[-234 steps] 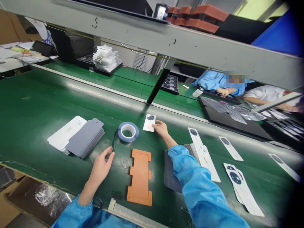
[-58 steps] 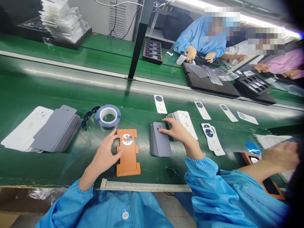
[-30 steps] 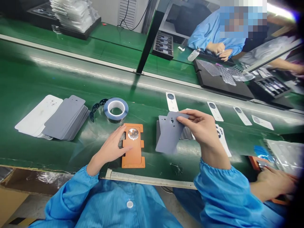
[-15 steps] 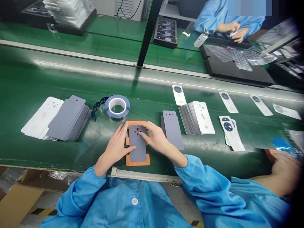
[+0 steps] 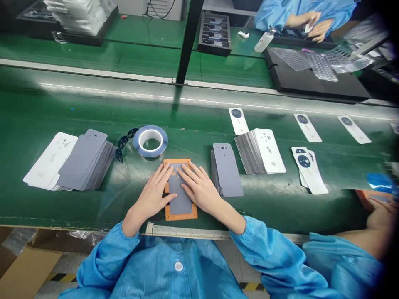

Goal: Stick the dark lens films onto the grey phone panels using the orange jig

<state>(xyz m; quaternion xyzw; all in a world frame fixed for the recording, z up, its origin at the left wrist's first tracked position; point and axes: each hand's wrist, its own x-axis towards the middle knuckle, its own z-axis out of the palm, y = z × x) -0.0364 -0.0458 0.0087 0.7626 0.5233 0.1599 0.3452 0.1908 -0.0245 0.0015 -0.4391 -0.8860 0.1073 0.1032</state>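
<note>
In front of me a grey phone back panel [image 5: 181, 201] with camera holes at its top lies in an orange fixture [image 5: 181, 216]. My left hand [image 5: 152, 187] rests along the left side, its fingers stretched over the upper left edge and its thumb on the panel. From the right, my right hand [image 5: 199, 187] lies with spread, flattened fingers over the panel's upper right part. Both hands are open. Left of the fixture's top sits a roll of clear blue-tinted film [image 5: 150, 142] with dark camera-shaped stickers [image 5: 123, 142] along its loose strip.
Stacked grey panels [image 5: 82, 160] and white panels [image 5: 51, 162] lie at left. Right of the fixture are more grey panels [image 5: 229, 170], a fanned white stack [image 5: 269, 151] and stickered panels [image 5: 311, 172]. A co-worker's hand [image 5: 382, 216] is at far right; another person works beyond the rail.
My right hand has gone from a bent-finger grip at the panel's top to lying flat on it. The panel now sits lower within the fixture. The view has shifted slightly.
</note>
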